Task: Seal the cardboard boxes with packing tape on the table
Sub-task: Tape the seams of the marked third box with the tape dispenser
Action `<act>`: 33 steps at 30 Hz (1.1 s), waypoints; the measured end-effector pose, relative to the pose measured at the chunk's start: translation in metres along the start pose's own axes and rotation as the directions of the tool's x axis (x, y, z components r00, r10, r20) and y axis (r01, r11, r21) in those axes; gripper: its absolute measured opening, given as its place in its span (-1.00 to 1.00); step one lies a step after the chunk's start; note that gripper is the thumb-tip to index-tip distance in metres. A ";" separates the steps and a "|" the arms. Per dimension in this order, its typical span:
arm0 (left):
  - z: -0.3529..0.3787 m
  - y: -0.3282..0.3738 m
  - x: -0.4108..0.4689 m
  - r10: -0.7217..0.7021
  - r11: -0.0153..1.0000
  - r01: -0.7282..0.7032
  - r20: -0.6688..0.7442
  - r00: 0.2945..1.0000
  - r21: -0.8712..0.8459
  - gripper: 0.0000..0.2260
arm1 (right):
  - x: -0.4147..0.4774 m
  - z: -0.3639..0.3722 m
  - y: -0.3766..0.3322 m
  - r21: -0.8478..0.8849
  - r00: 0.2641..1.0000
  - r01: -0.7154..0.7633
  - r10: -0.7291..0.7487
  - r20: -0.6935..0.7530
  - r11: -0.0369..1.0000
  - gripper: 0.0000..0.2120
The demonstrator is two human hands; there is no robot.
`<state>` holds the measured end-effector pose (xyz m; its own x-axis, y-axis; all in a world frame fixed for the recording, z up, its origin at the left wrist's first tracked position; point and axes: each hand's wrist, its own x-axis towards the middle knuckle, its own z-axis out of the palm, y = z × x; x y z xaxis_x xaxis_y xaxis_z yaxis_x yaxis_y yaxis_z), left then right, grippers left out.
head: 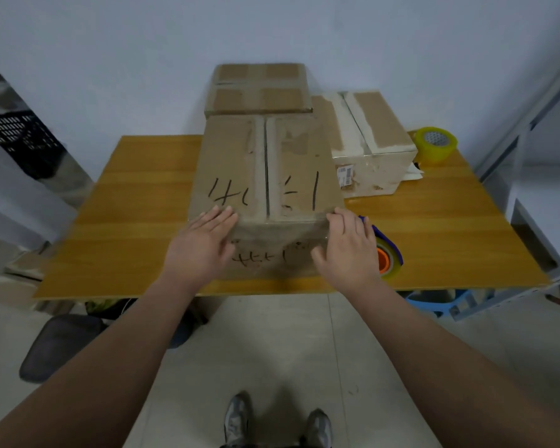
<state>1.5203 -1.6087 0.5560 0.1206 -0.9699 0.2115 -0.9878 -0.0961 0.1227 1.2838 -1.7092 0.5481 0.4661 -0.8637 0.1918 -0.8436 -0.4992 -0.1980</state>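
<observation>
Flanking box (pixel 265 176) near edge: left hand (pixel 201 244), right hand (pixel 346 247) (both flat).

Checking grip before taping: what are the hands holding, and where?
Both hands, left hand and right hand, press the front box at its near top corners.

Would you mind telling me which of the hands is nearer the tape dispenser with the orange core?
Right. The right hand partly covers the tape dispenser; the left hand is across the box.

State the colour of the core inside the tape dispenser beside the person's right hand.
Orange core, blue-framed tape dispenser; head view.
</observation>
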 end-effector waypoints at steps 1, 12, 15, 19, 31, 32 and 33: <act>-0.002 -0.014 -0.006 -0.007 1.000 0.007 -0.011 1.000 -0.007 -0.55 | 0.000 0.001 -0.002 0.018 1.000 -0.011 0.012 -0.018 1.000 -0.50; -0.016 -0.060 0.012 -0.067 0.793 0.030 -0.038 0.997 -0.609 -0.72 | 0.011 -0.017 -0.072 0.172 0.983 0.157 -0.138 -0.118 0.972 -0.60; -0.016 -0.067 0.031 0.113 0.846 -0.086 0.020 0.993 -0.526 -0.72 | 0.031 -0.009 -0.118 0.145 0.954 0.299 -0.300 -0.011 0.943 -0.55; -0.004 -0.081 0.035 0.319 0.898 -0.263 0.111 0.941 -0.352 -0.59 | 0.062 0.011 -0.140 0.037 0.953 0.272 -0.275 0.126 0.962 -0.51; 0.012 -0.102 0.025 0.415 0.904 -0.403 0.065 0.908 -0.139 -0.41 | 0.060 0.024 -0.133 -0.337 0.923 0.373 -0.307 0.233 0.865 -0.23; 0.011 -0.102 0.025 0.412 0.908 -0.400 0.093 0.906 -0.123 -0.38 | 0.062 0.024 -0.134 -0.328 0.916 0.380 -0.303 0.264 0.865 -0.22; 0.009 -0.103 0.025 0.408 0.912 -0.398 0.126 0.904 -0.099 -0.36 | 0.063 0.024 -0.134 -0.313 0.903 0.397 -0.307 0.301 0.863 -0.20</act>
<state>1.6240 -1.6253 0.5401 -0.3065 -0.9443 0.1195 -0.9392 0.3204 0.1237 1.4327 -1.6983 0.5632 0.7597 -0.6479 -0.0552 -0.6262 -0.7519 0.2061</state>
